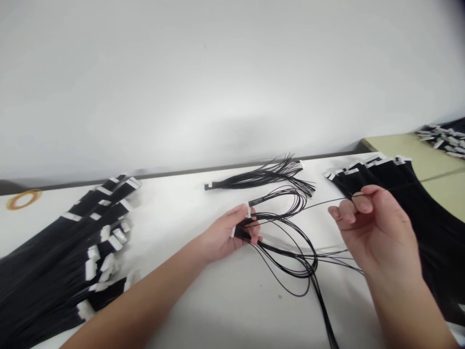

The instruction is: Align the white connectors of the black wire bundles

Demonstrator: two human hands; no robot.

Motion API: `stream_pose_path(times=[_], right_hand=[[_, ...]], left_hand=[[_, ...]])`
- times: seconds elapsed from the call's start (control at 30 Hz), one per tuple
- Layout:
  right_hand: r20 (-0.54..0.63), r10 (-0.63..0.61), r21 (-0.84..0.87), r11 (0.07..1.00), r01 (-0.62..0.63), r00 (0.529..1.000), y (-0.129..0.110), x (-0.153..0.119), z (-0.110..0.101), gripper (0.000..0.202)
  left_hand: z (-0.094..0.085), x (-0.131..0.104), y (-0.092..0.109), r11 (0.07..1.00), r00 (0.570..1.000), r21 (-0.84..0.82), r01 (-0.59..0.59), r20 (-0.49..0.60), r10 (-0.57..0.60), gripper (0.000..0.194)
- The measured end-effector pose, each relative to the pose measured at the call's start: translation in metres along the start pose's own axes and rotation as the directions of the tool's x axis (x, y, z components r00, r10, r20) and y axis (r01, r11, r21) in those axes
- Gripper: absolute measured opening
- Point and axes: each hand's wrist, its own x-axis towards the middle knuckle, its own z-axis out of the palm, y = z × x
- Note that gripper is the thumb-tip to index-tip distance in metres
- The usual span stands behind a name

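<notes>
My left hand (232, 232) is closed around the white-ended connectors of a black wire harness (308, 259), near the middle of the table. Thin black wires loop out from the connectors to the right, and a thicker strand hangs toward the front edge. On the right, my right hand (381, 228) is raised, with thumb and forefinger pinched on a single black wire (323, 201) that runs back to the harness. The other fingers of that hand are curled. My left fingers partly hide the connectors.
Black cables with white connectors (105, 232) are piled on the left. Behind my hands lies a bundle of loose black wires (254, 178). Another cable stack (392, 179) is at the right. A yellow tape ring (23, 199) sits far left, before the white wall (225, 87).
</notes>
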Motion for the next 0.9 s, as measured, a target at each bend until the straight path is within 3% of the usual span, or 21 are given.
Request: stream_pose_path(times=[0.1,0.17,0.3,0.37,0.43,0.57,0.7,0.9], right_hand=[[-0.121,-0.114,-0.088,0.991,0.104,0.986,0.004,0.002,0.002,0.021],[-0.136,-0.063,-0.008,0.998,0.063,0.989,0.004,0.004,0.001,0.024],[0.026,0.083,0.199,0.976,-0.087,0.996,0.002,0.005,-0.001,0.025],[0.101,0.027,0.108,0.993,-0.037,0.995,0.002,0.001,0.000,0.018],[0.129,-0.091,-0.084,0.991,0.102,0.987,0.005,-0.007,0.004,0.009],[0.257,-0.273,-0.494,0.787,0.369,0.927,0.010,-0.023,0.011,0.004],[0.518,-0.160,-0.626,0.599,0.500,0.840,0.012,-0.026,0.011,0.008],[0.546,0.034,-0.714,0.540,0.444,0.837,0.013,-0.023,0.011,0.012]], left_hand=[[0.001,0.000,0.001,1.000,1.000,-0.023,0.020,0.006,-0.020,0.023],[0.002,-0.001,0.001,0.999,1.000,-0.030,0.021,0.001,-0.021,0.022],[0.002,-0.002,0.001,0.999,0.999,-0.037,0.021,-0.024,-0.022,0.022],[0.002,-0.002,0.001,0.999,0.999,-0.035,0.028,-0.026,-0.029,0.021],[0.002,-0.002,0.001,0.999,0.999,-0.030,0.034,-0.015,-0.034,0.021],[0.001,-0.002,0.001,1.000,1.000,-0.008,0.030,0.006,-0.030,0.021],[0.002,-0.003,0.001,0.999,1.000,0.020,0.025,0.016,-0.026,0.022],[0.001,-0.004,0.001,0.997,0.999,0.063,0.034,0.031,-0.036,0.022]])
